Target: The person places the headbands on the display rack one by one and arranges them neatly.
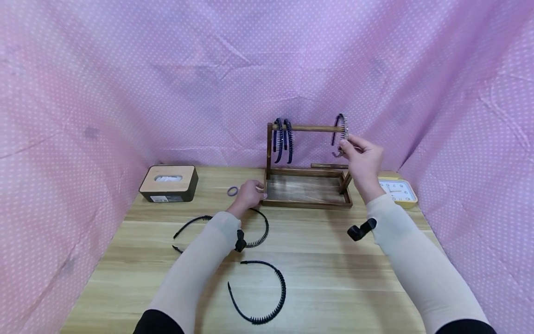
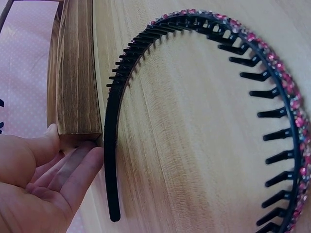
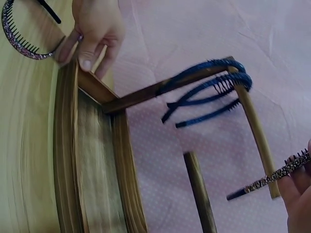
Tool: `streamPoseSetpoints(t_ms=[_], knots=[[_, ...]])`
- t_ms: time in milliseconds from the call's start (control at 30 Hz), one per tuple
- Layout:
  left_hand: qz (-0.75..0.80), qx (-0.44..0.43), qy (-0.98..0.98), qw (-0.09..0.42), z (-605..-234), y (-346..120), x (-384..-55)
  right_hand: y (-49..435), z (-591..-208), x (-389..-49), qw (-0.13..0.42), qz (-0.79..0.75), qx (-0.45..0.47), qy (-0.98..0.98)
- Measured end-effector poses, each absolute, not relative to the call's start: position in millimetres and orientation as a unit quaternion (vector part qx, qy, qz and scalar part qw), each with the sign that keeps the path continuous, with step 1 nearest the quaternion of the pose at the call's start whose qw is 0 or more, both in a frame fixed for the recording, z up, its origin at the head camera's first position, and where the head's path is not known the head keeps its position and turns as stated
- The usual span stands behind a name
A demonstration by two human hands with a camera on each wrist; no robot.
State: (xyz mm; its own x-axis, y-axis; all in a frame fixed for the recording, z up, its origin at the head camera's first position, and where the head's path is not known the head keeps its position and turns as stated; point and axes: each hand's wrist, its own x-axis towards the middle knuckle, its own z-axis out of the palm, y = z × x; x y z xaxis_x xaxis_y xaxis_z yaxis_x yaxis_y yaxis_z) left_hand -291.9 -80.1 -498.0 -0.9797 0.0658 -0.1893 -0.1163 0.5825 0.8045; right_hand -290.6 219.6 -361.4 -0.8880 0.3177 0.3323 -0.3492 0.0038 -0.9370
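My right hand point(image 1: 364, 160) pinches a rhinestone-covered headband point(image 1: 344, 123) between thumb and fingers. That headband straddles the right end of the upper bar point(image 1: 313, 128) of a wooden rack. Two dark blue headbands point(image 3: 209, 92) hang near the bar's left post. At the rack's left front corner, my left hand point(image 1: 249, 194) grips the edge of its wooden base tray point(image 1: 308, 204), thumb on one side and fingers on the other. Close to that hand, a toothed headband with pink rhinestones point(image 2: 296, 107) lies on the table; my left forearm hides part of this area in the head view.
Another black toothed headband point(image 1: 282, 290) lies nearer the front. A small purple ring point(image 1: 232, 191) rests left of the rack, beside a tissue box point(image 1: 167, 181). Behind my right wrist sits a yellow-framed clock point(image 1: 398, 191). A shorter lower bar point(image 1: 328, 166) extends from the rack's right side.
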Motion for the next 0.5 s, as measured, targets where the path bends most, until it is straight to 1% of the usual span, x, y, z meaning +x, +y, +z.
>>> streamPoseSetpoints(t_ms=[300, 500], knots=[[0.458, -0.010, 0.884, 0.098, -498.3, -80.5, -293.2, 182.6, -368.4, -306.9, 0.229, 0.647, 0.043, -0.726], [0.452, -0.004, 0.887, 0.094, -497.7, -81.3, -292.6, 163.1, -372.6, -310.5, 0.200, 0.623, 0.042, -0.755]])
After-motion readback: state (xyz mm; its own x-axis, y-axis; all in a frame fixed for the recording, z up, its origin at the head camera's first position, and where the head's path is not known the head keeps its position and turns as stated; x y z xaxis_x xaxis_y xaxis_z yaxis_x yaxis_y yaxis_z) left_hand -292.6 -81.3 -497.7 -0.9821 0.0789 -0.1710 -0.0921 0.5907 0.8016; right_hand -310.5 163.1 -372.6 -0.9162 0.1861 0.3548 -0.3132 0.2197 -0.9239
